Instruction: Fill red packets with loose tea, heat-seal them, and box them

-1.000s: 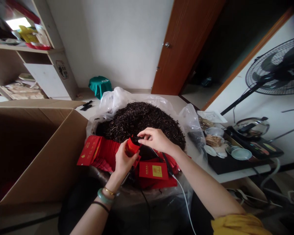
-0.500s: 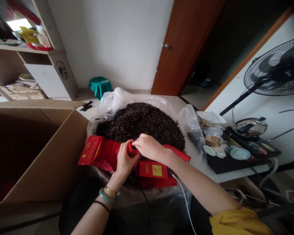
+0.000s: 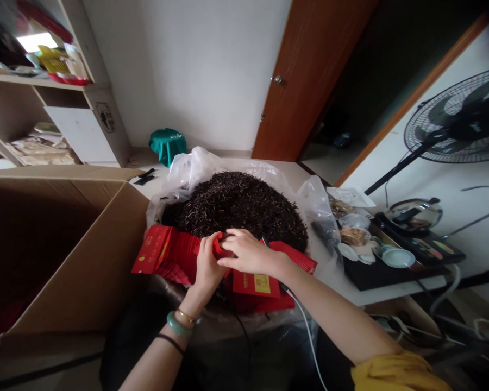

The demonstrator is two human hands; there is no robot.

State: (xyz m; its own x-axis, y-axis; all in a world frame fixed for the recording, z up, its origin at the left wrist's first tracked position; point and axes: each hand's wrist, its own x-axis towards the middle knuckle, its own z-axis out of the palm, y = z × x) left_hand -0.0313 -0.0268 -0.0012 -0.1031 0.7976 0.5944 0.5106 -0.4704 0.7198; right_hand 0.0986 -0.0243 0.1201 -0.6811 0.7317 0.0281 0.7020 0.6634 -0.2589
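Note:
In the head view, a small red packet [image 3: 217, 246] is held upright in my left hand [image 3: 207, 266], its thumb and fingers closed round the sides. My right hand [image 3: 246, 253] reaches across from the right, its thumb and fingers closed about the packet's top and partly hiding it. Just beyond both hands rises a heap of dark dried tea leaves [image 3: 244, 203] in a clear plastic bag [image 3: 198, 165]. A tight row of red packets [image 3: 183, 254] stands left of my left hand. Another row [image 3: 293, 254] and a flat-lying packet [image 3: 244, 283] are by my right forearm.
An open cardboard box [image 3: 93, 260] stands at the left. To the right, small dishes [image 3: 397, 257] and a glass kettle [image 3: 415, 214] sit on a dark tray, with a black fan [image 3: 464, 117] behind. A white cable [image 3: 305, 320] hangs below my right forearm.
My right hand has turned flatter over the packet; its fingers, bunched at the opening before, now reach over the top with the thumb lower. My left hand stays on the packet.

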